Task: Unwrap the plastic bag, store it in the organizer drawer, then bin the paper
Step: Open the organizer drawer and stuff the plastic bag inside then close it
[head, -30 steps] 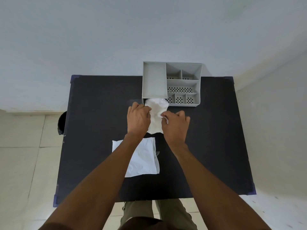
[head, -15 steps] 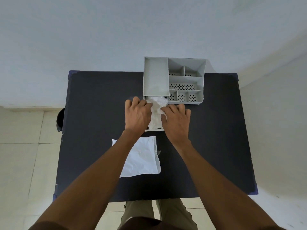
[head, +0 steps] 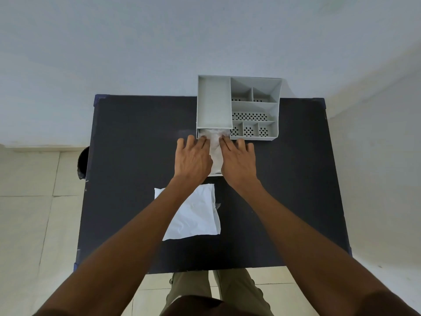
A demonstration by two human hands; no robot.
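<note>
A grey organizer stands at the far edge of the black table. Its drawer is pulled out toward me below the left compartment. The crumpled clear plastic bag lies inside the drawer. My left hand and my right hand press flat on the bag from either side, fingers spread and pointing toward the organizer. The hands hide most of the drawer. The white paper lies flat on the table nearer me, partly under my left forearm.
A dark bin shows on the floor past the table's left edge. A white wall rises behind the organizer. My legs are visible below the table's near edge.
Both hands moved forward toward the organizer and flattened down, pushing the bag lower into the drawer. The bag looks smaller and more tucked in than before.
</note>
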